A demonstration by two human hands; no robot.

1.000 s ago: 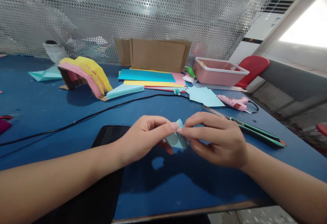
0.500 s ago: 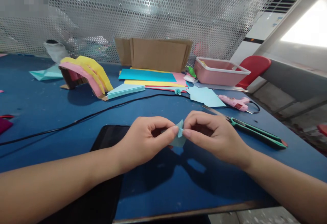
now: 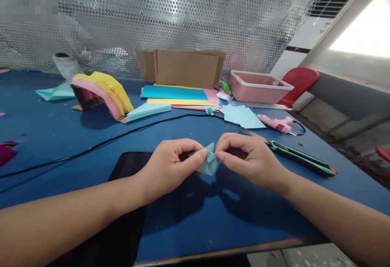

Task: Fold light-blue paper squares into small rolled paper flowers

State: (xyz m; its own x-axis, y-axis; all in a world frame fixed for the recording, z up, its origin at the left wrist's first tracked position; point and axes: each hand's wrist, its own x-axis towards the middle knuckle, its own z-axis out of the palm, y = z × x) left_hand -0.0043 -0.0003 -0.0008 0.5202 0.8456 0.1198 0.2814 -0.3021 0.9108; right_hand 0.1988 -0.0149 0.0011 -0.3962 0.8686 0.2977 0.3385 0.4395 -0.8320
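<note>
Between my hands, above the blue table, is a small piece of folded light-blue paper. My left hand pinches its left side between thumb and fingers. At the paper's right edge, the thumb and index finger of my right hand are closed on a raised flap. Creases show on the front of the paper; its left part is hidden behind my left fingers. Under my left forearm lies a dark flat tablet-like panel.
A green-and-black utility knife lies right of my right hand, blade out. Behind it are a pink glue gun and light-blue sheets. A black cable crosses the table. Farther back stand a pink basket, cardboard and a paper-covered arch.
The folded paper has turned so more of its creased front shows. My right fingers have shifted slightly to its right edge. The whole view has shifted a little.
</note>
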